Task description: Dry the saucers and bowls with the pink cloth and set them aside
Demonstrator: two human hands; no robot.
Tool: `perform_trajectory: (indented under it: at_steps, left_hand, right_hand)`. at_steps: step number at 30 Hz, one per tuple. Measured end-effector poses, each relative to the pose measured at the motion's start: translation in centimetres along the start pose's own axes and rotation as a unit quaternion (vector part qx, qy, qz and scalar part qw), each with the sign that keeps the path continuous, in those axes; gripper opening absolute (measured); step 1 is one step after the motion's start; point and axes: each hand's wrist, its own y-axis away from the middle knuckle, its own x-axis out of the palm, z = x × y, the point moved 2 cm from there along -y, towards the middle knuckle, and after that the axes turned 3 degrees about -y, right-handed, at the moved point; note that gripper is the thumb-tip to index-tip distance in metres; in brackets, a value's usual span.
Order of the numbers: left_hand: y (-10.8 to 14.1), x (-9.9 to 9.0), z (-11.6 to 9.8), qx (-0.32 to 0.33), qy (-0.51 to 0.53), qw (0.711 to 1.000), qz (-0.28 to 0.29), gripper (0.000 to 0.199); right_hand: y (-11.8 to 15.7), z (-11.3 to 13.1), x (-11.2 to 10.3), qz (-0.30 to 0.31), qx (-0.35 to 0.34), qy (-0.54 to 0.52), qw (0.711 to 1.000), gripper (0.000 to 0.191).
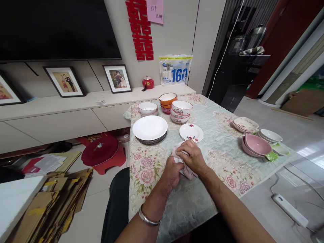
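Observation:
My left hand [172,171] is closed around the near side of a small white dish, mostly hidden by my fingers and the cloth. Bunched over that dish is a pale pinkish cloth [189,172], gripped by my right hand [192,155] with bent fingers. Just beyond my hands lie small white plates with red flowers [191,132]. To their left stands a stack of large white plates [150,128]. Behind are patterned white bowls with red rims [181,109], orange bowls [168,98] and more white bowls [147,108].
A quilted floral cloth [146,165] covers the table. Pink leaf-shaped bowls [257,145], small white bowls [270,135] and squarish dishes [245,124] stand near the right edge. A red stool [102,152] and flattened cardboard [48,209] lie left; a power strip [290,210] is on the floor right.

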Motion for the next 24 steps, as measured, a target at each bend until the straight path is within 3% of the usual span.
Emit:
perform_trajectory:
  at_steps: [6,11,17,20,24]
  left_hand:
    - [-0.2,0.1,-0.1,0.004,0.009,1.000,0.023,0.071]
    - [-0.2,-0.1,0.0,-0.016,-0.005,1.000,0.014,0.070]
    - [0.0,-0.1,-0.7,0.019,0.017,0.998,-0.061,0.064]
    - [0.1,0.2,-0.8,0.017,0.034,0.998,-0.048,0.068]
    - [0.1,0.7,-0.6,0.002,0.042,0.999,0.017,0.067]
  right_hand:
    - [0.1,-2.4,-0.9,-0.126,0.132,0.055,0.982,0.013]
    - [0.3,-2.9,-0.7,-0.081,0.177,-0.070,0.978,0.014]
    - [0.7,-3.7,-1.2,-0.133,0.292,-0.064,0.945,0.023]
    - [0.7,-3.8,-1.4,-0.142,0.237,-0.008,0.961,0.019]
    - [0.4,-2.8,-1.3,-0.143,0.129,0.069,0.979,0.013]
